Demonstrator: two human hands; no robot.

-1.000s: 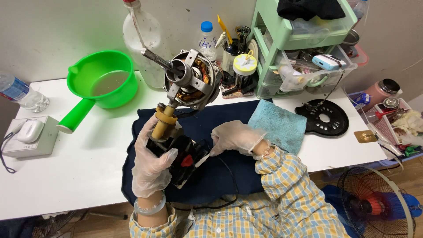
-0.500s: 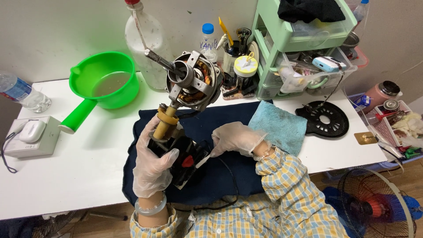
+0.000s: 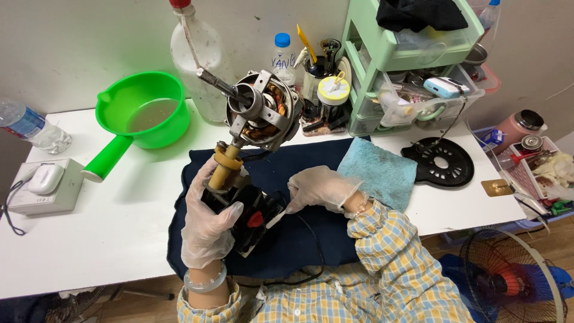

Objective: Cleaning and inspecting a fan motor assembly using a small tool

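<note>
The left hand [image 3: 208,224], in a thin clear glove, is clenched around the black plastic base block [image 3: 242,212] of a stripped electric fan motor [image 3: 260,113], holding it tilted above the dark navy cloth [image 3: 299,239] spread on the white bench [image 3: 78,245]. The motor's round metal frame with copper windings stands up at the top, its steel shaft pointing up and to the left, and a mustard-yellow cylindrical neck [image 3: 224,167] joins it to the block, which carries a small red knob. The right hand [image 3: 320,186], also gloved, pinches a small white strip-like piece [image 3: 277,219] against the block's right side; what that piece is cannot be told. A light blue towel [image 3: 378,173] lies on the cloth's right edge, just beside a black round perforated plastic plate [image 3: 442,162]. A bright green plastic ladle-pot [image 3: 143,116] sits on the bench to the left, with a pale green drawer unit [image 3: 406,60] at the back right.
</note>
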